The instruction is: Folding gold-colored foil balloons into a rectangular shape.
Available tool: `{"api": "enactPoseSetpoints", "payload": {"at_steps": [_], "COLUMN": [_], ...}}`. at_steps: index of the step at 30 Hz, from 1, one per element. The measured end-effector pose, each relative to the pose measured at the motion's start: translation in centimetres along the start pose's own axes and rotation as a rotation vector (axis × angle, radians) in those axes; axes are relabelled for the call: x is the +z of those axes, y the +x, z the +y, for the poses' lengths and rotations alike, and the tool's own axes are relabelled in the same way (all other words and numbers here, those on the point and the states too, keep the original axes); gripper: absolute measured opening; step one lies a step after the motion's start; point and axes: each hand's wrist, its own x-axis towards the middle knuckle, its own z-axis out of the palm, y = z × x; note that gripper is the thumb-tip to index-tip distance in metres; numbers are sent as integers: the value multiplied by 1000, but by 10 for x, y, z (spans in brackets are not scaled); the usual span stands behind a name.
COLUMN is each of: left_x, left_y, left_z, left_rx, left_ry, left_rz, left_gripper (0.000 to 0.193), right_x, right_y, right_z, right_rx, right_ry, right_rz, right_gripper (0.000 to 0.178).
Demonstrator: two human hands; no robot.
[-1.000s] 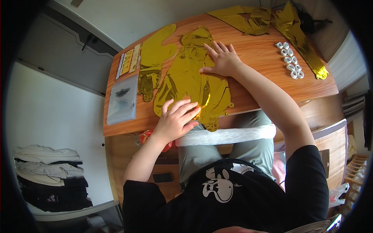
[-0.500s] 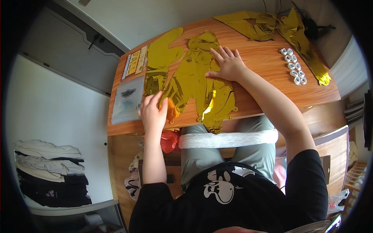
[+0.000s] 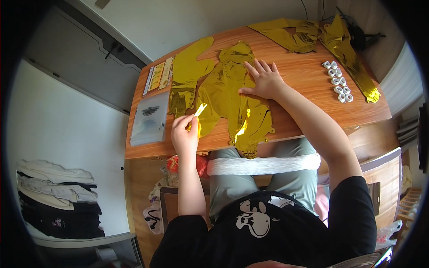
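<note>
A flat, uninflated gold foil balloon [image 3: 234, 96] lies across the middle of the table, its lower tip hanging past the near edge. My left hand [image 3: 184, 136] is closed at its left side, fingers pinching a bright, folded edge of the foil. On the balloon's upper right side my right hand [image 3: 267, 81] rests flat, fingers spread, with nothing gripped. Just left of the balloon lies another flat gold foil piece [image 3: 190, 67]. My left palm hides part of the pinched foil.
Clear plastic bags [image 3: 149, 123] and a printed card [image 3: 157, 77] lie at the table's left. Several small white ribbon rolls [image 3: 338, 81] sit at right, near more gold foil [image 3: 353, 62]. A white wrapped roll [image 3: 263, 165] spans my lap, beside a red bag [image 3: 192, 165].
My left hand has closed on the foil's left edge and lifted it a little, turning up a bright fold. My right hand stays spread on the balloon.
</note>
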Motion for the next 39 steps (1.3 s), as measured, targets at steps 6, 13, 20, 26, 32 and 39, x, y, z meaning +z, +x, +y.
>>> {"api": "enactPoseSetpoints", "payload": {"at_steps": [6,13,20,26,32,39], "left_x": [4,40,87,91,89,99], "left_y": [24,34,38,76,105,115], "left_z": [15,92,86,45,37,31], "left_rx": [190,308,108,129,597,654], "left_ry": [-440,-531,-959,-687,326,494], "left_rz": [89,-430,-815,-674,-653,-764], "left_gripper": [25,54,65,45,78,100], "right_x": [-4,0,23,28,28,25], "right_y": [-1,2,18,25,23,17], "right_z": [-1,2,19,11,18,14], "right_rx": [-9,-16,-68,-74,-64,-69], "right_ry": [28,13,-100,-122,-146,-115], "right_rz": [10,-2,8,25,22,61], "right_gripper": [119,110,70,65,64,65]}}
